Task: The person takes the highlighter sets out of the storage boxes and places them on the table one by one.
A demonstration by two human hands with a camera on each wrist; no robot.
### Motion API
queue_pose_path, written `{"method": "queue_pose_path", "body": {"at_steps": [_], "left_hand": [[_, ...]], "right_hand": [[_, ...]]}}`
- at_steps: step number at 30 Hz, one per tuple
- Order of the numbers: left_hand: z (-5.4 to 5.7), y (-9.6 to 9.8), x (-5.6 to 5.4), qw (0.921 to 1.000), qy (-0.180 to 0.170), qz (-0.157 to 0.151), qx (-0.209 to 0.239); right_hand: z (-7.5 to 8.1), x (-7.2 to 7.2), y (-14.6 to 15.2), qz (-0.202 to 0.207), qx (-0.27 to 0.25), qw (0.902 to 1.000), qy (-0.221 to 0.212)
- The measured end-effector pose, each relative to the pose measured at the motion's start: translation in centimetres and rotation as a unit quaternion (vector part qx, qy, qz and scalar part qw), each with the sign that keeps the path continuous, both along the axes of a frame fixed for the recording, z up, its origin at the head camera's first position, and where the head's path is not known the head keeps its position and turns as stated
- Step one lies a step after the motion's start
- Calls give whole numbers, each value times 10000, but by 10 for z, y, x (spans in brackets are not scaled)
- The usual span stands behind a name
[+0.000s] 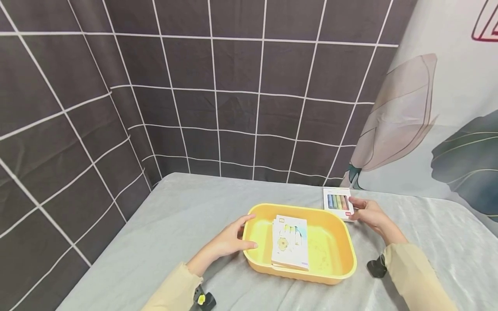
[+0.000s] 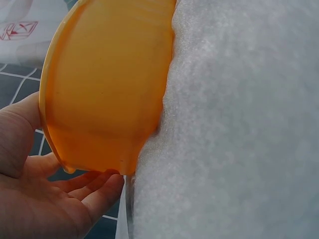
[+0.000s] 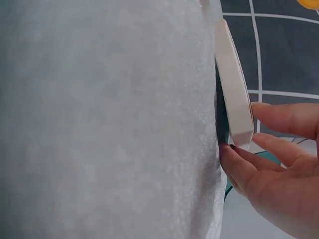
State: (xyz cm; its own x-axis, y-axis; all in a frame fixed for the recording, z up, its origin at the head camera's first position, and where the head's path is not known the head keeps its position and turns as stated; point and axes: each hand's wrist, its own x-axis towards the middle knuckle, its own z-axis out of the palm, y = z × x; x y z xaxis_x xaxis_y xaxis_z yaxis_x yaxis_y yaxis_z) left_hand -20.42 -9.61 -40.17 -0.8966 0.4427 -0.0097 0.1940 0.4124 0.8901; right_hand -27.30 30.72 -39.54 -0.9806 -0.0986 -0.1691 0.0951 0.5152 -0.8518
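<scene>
Two hands are at work, and each one has something. The right hand (image 1: 371,214) pinches the crayon box (image 1: 337,204) by its right side, with fingers above it and under it. The right wrist view shows a dark gap below the box, so the end by the hand looks tipped up a little. The left hand (image 1: 229,239) grips the left end of the yellow tub (image 1: 330,244), with its thumb over the rim and other fingers outside.

The crayon box is just past the tub's far right corner, near the back of the tabletop (image 1: 183,211). I can't tell if box and tub touch. Inside the tub lies a small pile of white boxes (image 1: 290,242).

The crayon box could slip and drop, I think, because only fingertips hold one side. It might bump the tub's rim if it is moved low. A hard pull by the left hand could tip the tub and make the pile slide.

Both arms reach forward from the near side, set wide apart, in cream sleeves (image 1: 418,272). The right arm leans in to the left, and the left arm leans in to the right. Behind everything hangs a dark cloth (image 1: 237,108) with white lines.
</scene>
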Motion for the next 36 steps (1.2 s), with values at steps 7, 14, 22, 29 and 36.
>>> {"method": "queue_pose_path", "body": {"at_steps": [7,14,22,29,36], "left_hand": [[1,0,0,10000,-13,-8,53],[2,0,0,10000,-5,3,46],[1,0,0,10000,24,-15,-8],[0,-1,0,10000,77,-7,-37],[1,0,0,10000,33,14,23]], "right_hand": [[3,3,-2,-87,172,9997,148],[6,6,0,-179,223,9995,104],[10,13,4,14,8,9997,236],[18,17,3,9,-531,9983,235],[27,22,-4,31,-854,9958,334]]}}
